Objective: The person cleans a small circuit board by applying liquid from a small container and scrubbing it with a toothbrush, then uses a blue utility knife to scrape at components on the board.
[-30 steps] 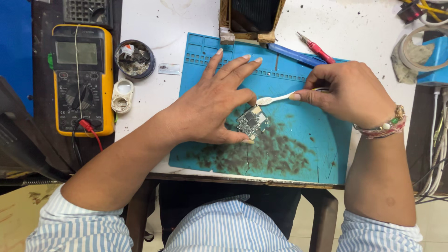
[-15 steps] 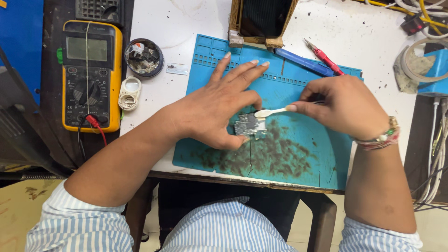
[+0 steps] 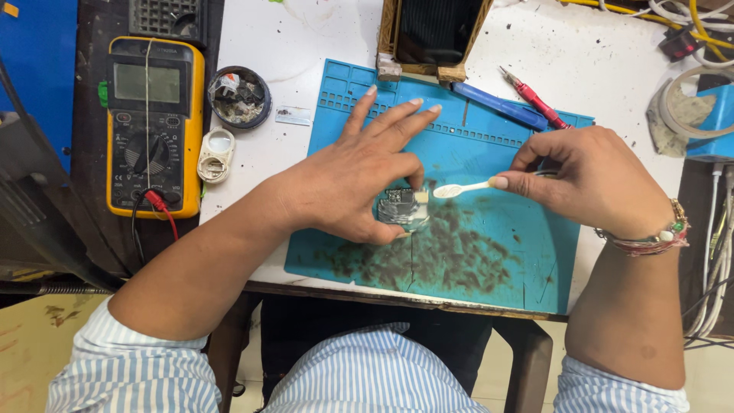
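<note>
Left hand (image 3: 359,172) spread flat and wide on the blue work mat (image 3: 527,252), thumb and forefinger pinching a small circuit board (image 3: 401,206) against the mat; three remaining fingers splayed toward the mat's far edge. Board sits near the middle of the mat, partly covered by the thumb, so outline only half seen; fine detail of components too small to make out.

Right hand (image 3: 592,180) closed narrowly around the handle of a white brush (image 3: 462,189), pinched between thumb and forefinger. Brush head just right of the board, touching or nearly touching it; contact impossible to tell. Handle mostly hidden inside the fist. Beaded bracelet (image 3: 650,239) on the right wrist.

Dark smeared residue (image 3: 443,264) across the mat's near half, below the board. Long crack or cut running from under the board toward the mat's near edge.

Along the mat's far edge, a blue tool (image 3: 497,105) and a red-handled screwdriver (image 3: 535,101), lying slantwise side by side, lower ends hidden behind the right hand. Beyond them, a wooden holder (image 3: 394,46) with a dark object, cut off by the frame's top.

Toward the bench's left edge, a yellow multimeter (image 3: 153,122) with a red probe plugged in; beside it a small round tin (image 3: 238,95) of scraps and a small white casing (image 3: 215,153). At the bench's far right corner, a roll of tape (image 3: 677,107), a blue box (image 3: 715,126) and cables (image 3: 715,252), all partly cut off.
</note>
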